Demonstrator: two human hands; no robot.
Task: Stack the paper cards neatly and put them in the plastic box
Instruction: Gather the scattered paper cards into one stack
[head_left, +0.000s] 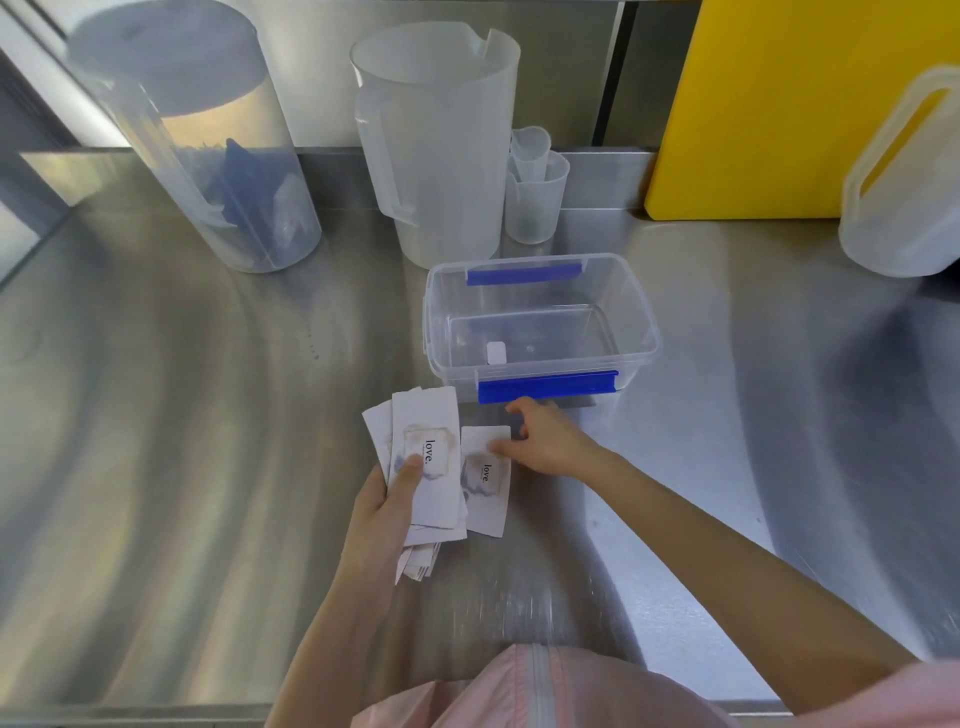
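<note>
My left hand (387, 506) grips a loose, uneven stack of paper cards (423, 467), thumb pressed on the top card printed "love." A single card (485, 480) with the same print lies on the steel counter just right of the stack. My right hand (545, 441) rests its fingertips on that card's upper edge, fingers spread. The clear plastic box (543, 327) with blue clips stands open right behind both hands; its inside holds only a small white label.
The steel counter (208, 415) carries a tall clear container (208, 156) at back left, a large translucent pitcher (436, 145), small measuring cups (535, 187), a yellow board (779, 104) and a white jug (904, 182) at right.
</note>
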